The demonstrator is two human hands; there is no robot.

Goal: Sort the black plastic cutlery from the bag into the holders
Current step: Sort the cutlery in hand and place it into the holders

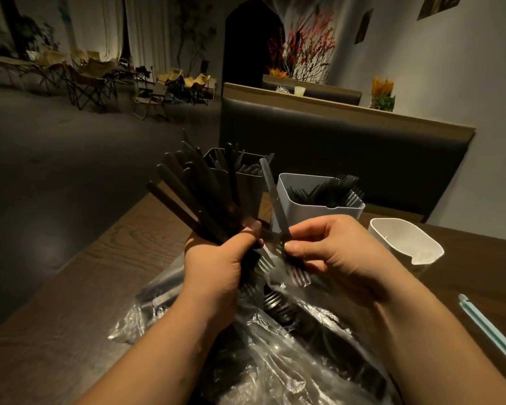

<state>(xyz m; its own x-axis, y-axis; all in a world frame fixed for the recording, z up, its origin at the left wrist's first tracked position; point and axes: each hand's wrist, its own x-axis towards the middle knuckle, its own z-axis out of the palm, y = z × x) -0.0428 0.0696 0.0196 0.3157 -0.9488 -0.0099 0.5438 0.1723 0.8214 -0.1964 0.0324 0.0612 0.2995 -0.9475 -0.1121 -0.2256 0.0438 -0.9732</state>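
Sorting in progress. Black plastic cutlery, judged light, stiff and slick; tines prob. snap if levered, so take at mid-handle. Left grip (216, 264) is curled tight round a fanned bundle (193, 194), handles up, forearm angled inward. Right grip (330, 252), just beside it, pinches a single piece (272, 197) thumb-to-forefinger. Bag (275, 352) w/ more cutlery lies below both grips on the counter (85, 273). Beyond them: dark holder (247, 185), fork holder (304, 210); empty holder (403, 241) is right of the right grip.

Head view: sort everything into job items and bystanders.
Job: left hand, fork bundle, right hand, single cutlery piece, clear bag, fork holder, rear holder, empty white holder.
Lying about: pale-blue stick, booth seat, potted plant, folding chairs.
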